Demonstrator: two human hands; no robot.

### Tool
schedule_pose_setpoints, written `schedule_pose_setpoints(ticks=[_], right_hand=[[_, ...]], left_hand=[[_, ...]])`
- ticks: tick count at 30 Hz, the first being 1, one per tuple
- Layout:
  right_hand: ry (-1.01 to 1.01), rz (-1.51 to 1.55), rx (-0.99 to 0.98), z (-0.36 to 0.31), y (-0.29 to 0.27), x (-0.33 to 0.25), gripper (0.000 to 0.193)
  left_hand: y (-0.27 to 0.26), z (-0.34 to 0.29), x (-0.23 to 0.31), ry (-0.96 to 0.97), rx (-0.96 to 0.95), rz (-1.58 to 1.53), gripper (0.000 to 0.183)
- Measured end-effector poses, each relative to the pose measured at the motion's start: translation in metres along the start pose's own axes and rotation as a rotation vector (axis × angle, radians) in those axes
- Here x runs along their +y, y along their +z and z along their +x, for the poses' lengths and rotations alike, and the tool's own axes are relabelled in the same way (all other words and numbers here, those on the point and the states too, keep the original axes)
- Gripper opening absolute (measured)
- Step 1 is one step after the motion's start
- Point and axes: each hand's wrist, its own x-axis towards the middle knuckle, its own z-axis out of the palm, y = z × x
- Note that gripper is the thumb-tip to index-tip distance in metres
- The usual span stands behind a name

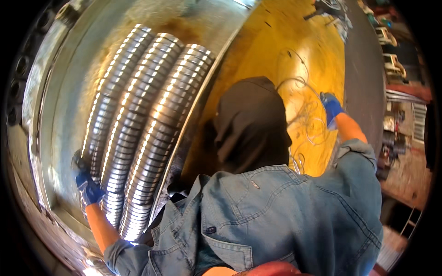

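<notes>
Three long rows of shiny metal rings (156, 124) lie side by side in a grey metal tray (60, 119) on my left. My left hand (88, 184), in a blue glove with dark fingertips, rests along the outer side of the leftmost row near its lower end, fingers stretched forward. On the right, my gloved right hand (331, 110) is closed around a thin wire (301, 79) above a yellow surface. That wire curves away to the left, and loose loops of it trail below. Part of the right fingers is hidden.
A raised metal edge (202, 87) divides the tray from the yellow surface (262, 50). Dark cloth (253, 124) hides the middle of it. A dark strip (363, 78) borders the right side. Tangled wire and a dark tool (329, 9) lie at the far right.
</notes>
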Motion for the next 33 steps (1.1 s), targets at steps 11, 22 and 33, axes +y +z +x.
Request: schedule_pose_setpoints(ticks=[11, 22, 33], right_hand=[[0.018, -0.363, -0.349, -0.039, 0.14, 0.031, 0.057], [0.037, -0.346, -0.275, -0.002, 0.065, -0.014, 0.065], [-0.106, -0.286, -0.734, -0.13, 0.125, -0.111, 0.05]], left_hand=[[-0.016, 0.011, 0.031, -0.14, -0.081, -0.105, 0.048], [-0.018, -0.04, 0.054, -0.487, -0.12, -0.289, 0.053], [-0.023, -0.037, 0.055, -0.539, -0.146, -0.278, 0.058]])
